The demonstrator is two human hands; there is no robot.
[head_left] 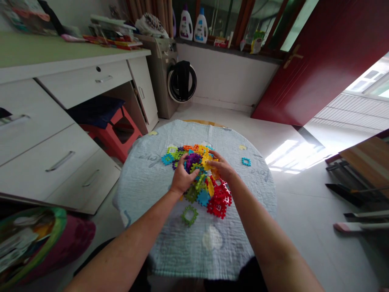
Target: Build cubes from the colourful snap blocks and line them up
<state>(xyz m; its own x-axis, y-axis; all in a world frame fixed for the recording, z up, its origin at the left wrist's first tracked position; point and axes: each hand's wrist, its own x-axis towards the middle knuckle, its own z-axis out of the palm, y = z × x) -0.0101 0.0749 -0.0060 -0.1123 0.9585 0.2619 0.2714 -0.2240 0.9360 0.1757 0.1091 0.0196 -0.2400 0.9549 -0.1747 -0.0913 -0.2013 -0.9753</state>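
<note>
A heap of colourful interlocking plastic building blocks lies on the round, cloth-covered table (pixel 142 219). My left hand (pixel 182 178) is at the heap's left side, thumb and fingers apart around purple blocks (pixel 193 161); a firm hold does not show. From the right, my right hand (pixel 223 167) has its fingers on a yellow block (pixel 206 159); its thumb is hidden. Red blocks (pixel 218 206) lie at the near right of the heap, close to a light blue block (pixel 203 197). Apart from it are a green square frame block (pixel 189 215) and a blue one (pixel 246 162).
White drawers (pixel 69 158) and a red stool (pixel 117 132) stand left of the table. Behind it is a washing machine (pixel 164 73) with its door open. A red door (pixel 316 61) is at the right. A filled basket (pixel 73 235) sits at the lower left.
</note>
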